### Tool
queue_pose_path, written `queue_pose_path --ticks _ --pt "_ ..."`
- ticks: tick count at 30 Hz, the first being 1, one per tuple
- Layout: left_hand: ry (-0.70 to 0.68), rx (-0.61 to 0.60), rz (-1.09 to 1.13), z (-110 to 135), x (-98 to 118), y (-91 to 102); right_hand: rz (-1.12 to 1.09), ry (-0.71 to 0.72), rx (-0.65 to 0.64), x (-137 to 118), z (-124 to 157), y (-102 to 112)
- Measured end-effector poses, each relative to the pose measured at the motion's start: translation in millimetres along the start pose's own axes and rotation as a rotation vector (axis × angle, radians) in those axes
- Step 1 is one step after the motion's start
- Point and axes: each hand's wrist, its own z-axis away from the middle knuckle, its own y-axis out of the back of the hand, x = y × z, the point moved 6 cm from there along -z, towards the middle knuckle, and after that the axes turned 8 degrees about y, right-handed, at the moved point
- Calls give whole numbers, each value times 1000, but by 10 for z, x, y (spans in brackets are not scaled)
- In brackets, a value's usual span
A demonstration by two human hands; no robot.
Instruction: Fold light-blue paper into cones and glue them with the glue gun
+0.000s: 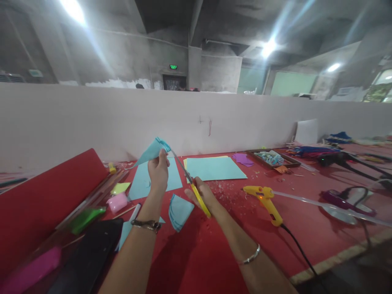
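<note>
Paper pinched in left hand; right hand lower, scissors perhaps touching it.

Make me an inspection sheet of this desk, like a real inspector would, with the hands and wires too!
Surface: red tabletop, sprinkled with tiny scraps near the middle.
Things in hand: folded blue paper and yellow-handled scissors, blades reaching the paper.
Clutter: yellow glue gun, blue sheets, purple paper.
Hands: left hand pinches the paper; right hand grips the scissors.
Cables: black cord runs from the glue gun towards the table edge.
Surroundings: white partition behind; green lit sign beyond.
</note>
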Motion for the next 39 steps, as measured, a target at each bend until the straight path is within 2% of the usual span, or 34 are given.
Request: queue_pose_path --ticks 4,9,16,24,30,34,39 --pt "26 -57 -38 16 -50 -37 -100 -12 -23 -6 -4 -1" --pt "47 -56 -50 7 -97 -39 -101 -20 -71 -22 8 3" --pt "119 -133 -31 12 -192 -86 -147 -52 -87 11 -7 -37" --pt "151 -25 138 7 -49 -69 -56 7 -21 27 16 3" --pt "64 -8 143 -3 49 -27 -14 -13 -27 24 4 19" --pt "19 -87 98 17 72 -84 -31 -15 -22 -39 17 52" --pt "34 -201 50 17 16 -157 -52 -26 0 -81 10 103"
